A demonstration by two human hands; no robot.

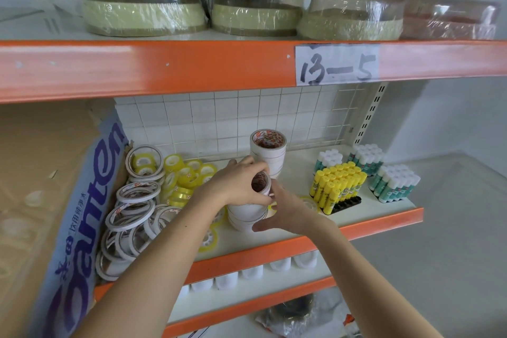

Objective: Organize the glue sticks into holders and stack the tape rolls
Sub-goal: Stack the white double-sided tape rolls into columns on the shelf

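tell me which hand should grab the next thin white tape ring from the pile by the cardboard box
Left, probably. The left hand grips the front stack of white tape rolls on the side nearest the thin white tape rings; the right hand steadies the far side.

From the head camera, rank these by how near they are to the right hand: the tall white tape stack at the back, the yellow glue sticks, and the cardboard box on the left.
From the right hand:
1. Tall white tape stack, just behind and above the hand.
2. Yellow glue sticks, to its right in their black holder.
3. Cardboard box, far left of the shelf.

The first two are fairly close to call.
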